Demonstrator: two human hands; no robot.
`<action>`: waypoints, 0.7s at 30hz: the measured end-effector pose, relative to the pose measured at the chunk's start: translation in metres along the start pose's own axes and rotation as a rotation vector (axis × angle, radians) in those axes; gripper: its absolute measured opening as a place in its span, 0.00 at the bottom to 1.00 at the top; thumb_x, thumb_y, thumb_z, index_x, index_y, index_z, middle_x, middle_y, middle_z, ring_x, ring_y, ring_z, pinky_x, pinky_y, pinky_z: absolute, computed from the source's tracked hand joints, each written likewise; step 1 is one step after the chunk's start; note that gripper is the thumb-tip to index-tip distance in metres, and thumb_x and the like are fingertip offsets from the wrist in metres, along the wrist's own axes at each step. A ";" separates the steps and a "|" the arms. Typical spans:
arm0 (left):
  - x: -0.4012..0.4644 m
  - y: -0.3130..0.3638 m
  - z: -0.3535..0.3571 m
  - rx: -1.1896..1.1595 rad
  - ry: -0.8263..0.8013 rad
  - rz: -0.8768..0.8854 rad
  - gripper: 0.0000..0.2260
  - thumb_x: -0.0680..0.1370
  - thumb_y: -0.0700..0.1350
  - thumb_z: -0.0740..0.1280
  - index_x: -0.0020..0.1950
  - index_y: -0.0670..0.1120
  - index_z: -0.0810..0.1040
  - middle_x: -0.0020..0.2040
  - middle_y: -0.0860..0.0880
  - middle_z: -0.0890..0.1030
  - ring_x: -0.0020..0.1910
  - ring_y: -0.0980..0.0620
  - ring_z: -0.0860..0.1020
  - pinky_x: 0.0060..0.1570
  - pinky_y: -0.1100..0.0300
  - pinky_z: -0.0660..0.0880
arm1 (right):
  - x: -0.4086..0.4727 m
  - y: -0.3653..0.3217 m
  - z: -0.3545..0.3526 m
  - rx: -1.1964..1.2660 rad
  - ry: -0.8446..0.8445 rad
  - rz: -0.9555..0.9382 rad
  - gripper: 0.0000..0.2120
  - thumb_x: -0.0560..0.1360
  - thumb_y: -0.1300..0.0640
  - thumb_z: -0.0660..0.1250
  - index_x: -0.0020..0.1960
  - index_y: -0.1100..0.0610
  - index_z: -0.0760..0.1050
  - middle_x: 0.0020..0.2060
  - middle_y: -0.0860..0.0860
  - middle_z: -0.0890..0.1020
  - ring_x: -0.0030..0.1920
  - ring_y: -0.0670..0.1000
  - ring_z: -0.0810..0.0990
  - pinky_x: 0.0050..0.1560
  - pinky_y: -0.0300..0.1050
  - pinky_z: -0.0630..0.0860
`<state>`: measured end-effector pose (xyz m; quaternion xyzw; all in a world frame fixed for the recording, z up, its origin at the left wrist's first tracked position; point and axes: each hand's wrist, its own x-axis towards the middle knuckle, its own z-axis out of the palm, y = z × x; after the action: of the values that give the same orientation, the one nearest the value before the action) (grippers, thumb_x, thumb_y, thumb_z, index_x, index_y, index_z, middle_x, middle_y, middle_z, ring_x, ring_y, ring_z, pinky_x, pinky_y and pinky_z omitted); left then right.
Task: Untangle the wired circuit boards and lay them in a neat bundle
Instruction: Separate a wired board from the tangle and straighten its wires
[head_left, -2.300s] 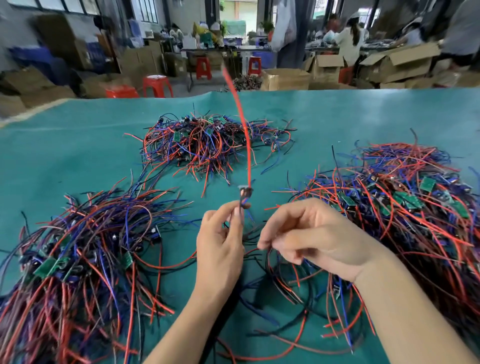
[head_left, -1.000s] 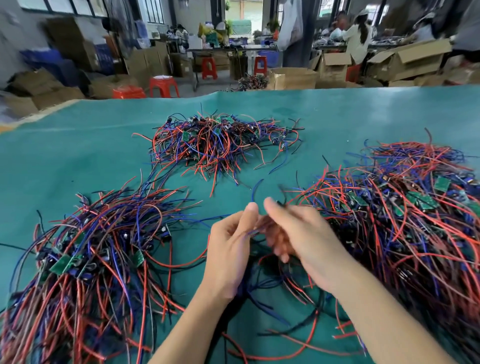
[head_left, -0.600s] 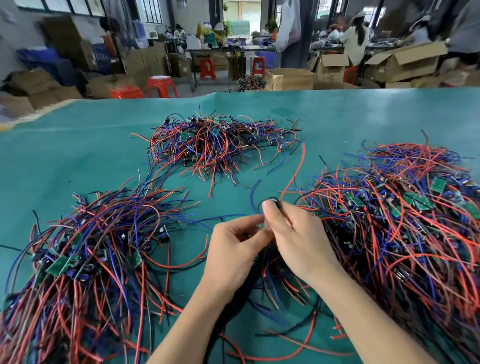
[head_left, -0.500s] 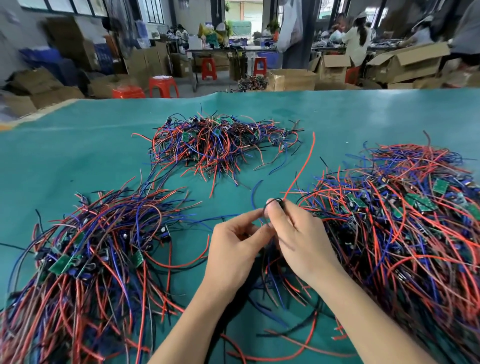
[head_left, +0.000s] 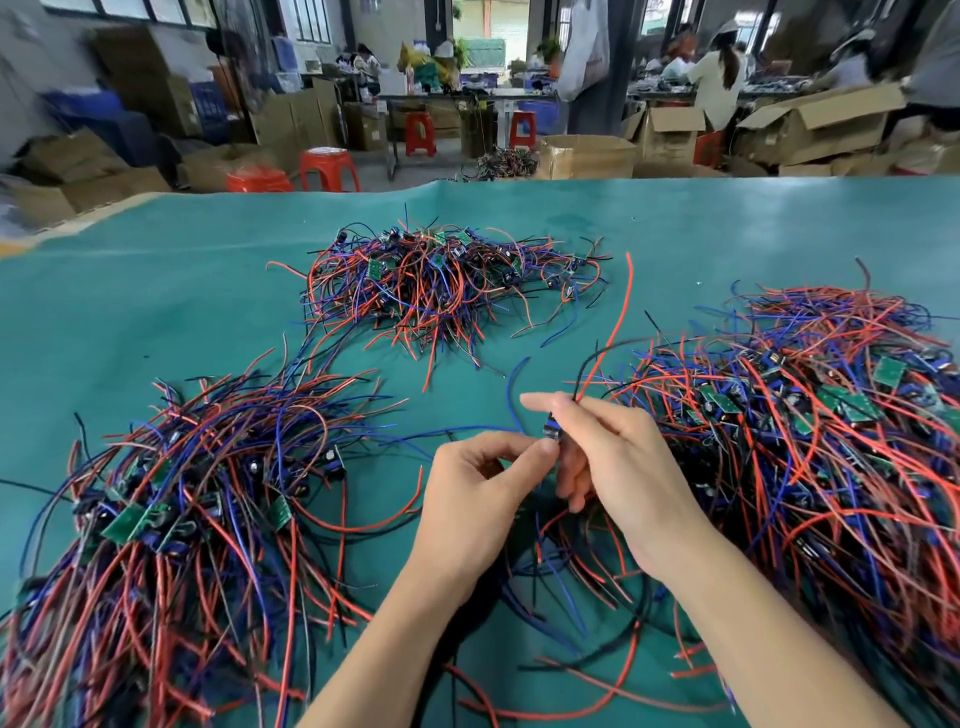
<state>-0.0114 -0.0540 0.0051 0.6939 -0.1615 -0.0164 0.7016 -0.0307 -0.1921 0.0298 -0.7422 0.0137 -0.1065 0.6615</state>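
"How many heaps of wired boards (head_left: 452, 291) sit on the green table (head_left: 156, 291)?"
"Three. Two hands (head_left: 467, 499) work between them."
"And stools (head_left: 329, 169) behind?"
"Four red ones, plus several cardboard boxes (head_left: 587, 156)."

Beyond the teal counter (head_left: 156, 291), red plastic stools (head_left: 329, 167) stand among open cardboard boxes (head_left: 815, 122); a person in a pale top (head_left: 719, 88) works at a far table.

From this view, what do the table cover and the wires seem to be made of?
Table cover: probably smooth vinyl or rubber sheet; teal, soft sheen, a ripple at the far edge. Wires: seemingly plastic-insulated; glossy red, blue and black, bending freely.
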 end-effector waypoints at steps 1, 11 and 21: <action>0.000 0.000 0.000 0.003 -0.005 0.010 0.11 0.75 0.51 0.72 0.42 0.44 0.86 0.38 0.42 0.85 0.38 0.49 0.76 0.50 0.41 0.76 | 0.000 0.000 0.000 -0.015 -0.005 0.000 0.12 0.84 0.48 0.63 0.55 0.44 0.86 0.26 0.46 0.71 0.28 0.49 0.74 0.27 0.44 0.71; -0.001 0.005 0.000 0.033 -0.048 -0.011 0.10 0.77 0.42 0.73 0.35 0.46 0.81 0.31 0.53 0.77 0.32 0.57 0.69 0.35 0.68 0.66 | 0.005 -0.007 -0.023 -0.361 0.262 -0.167 0.19 0.77 0.40 0.61 0.43 0.52 0.84 0.30 0.49 0.82 0.29 0.50 0.79 0.37 0.58 0.79; -0.002 0.003 0.005 0.097 -0.024 0.020 0.12 0.75 0.47 0.71 0.34 0.43 0.78 0.29 0.55 0.71 0.30 0.58 0.64 0.32 0.64 0.63 | 0.012 -0.021 -0.049 0.075 0.606 -0.277 0.13 0.84 0.55 0.64 0.43 0.53 0.81 0.28 0.49 0.82 0.27 0.46 0.80 0.30 0.40 0.78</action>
<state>-0.0152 -0.0582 0.0080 0.7252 -0.1774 -0.0097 0.6652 -0.0304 -0.2393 0.0570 -0.6467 0.1049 -0.4119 0.6333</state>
